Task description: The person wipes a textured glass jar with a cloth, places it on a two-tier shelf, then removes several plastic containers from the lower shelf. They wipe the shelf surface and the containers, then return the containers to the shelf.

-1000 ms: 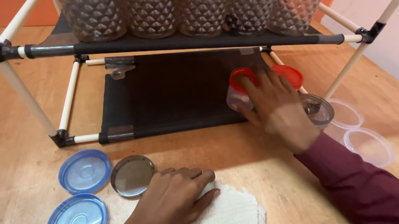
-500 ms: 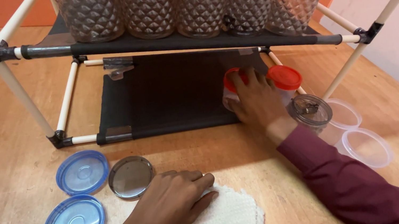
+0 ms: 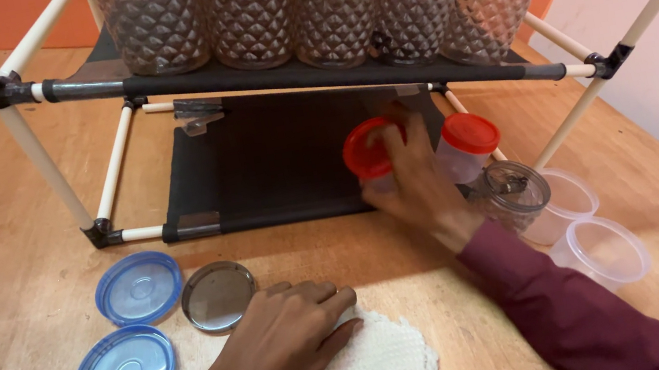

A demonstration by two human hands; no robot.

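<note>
The right hand (image 3: 410, 176), at centre frame, is closed around a red-lidded jar (image 3: 369, 156), fingers wrapped over its side; the jar sits at the front right of the black lower shelf (image 3: 263, 160), just under the upper shelf's edge. A second red-lidded jar (image 3: 466, 149) stands just right of the hand, close against it; whether they touch cannot be told.

The left hand (image 3: 285, 344), low in the frame, lies palm down with fingers loosely curled on a white cloth (image 3: 382, 363) — holding nothing else; the cloth spreads out to the lower right of it on the wooden table (image 3: 4, 266).

Left of that hand lie three lids — two blue lids (image 3: 129, 330) and a grey lid (image 3: 218, 295) just beside the upper blue one.

At right, a clear jar with a dark rim (image 3: 514, 194) stands by two empty clear tubs (image 3: 598, 243); across the top of the frame, a row of faceted glass jars (image 3: 317, 4) lines the upper shelf (image 3: 276, 76).
</note>
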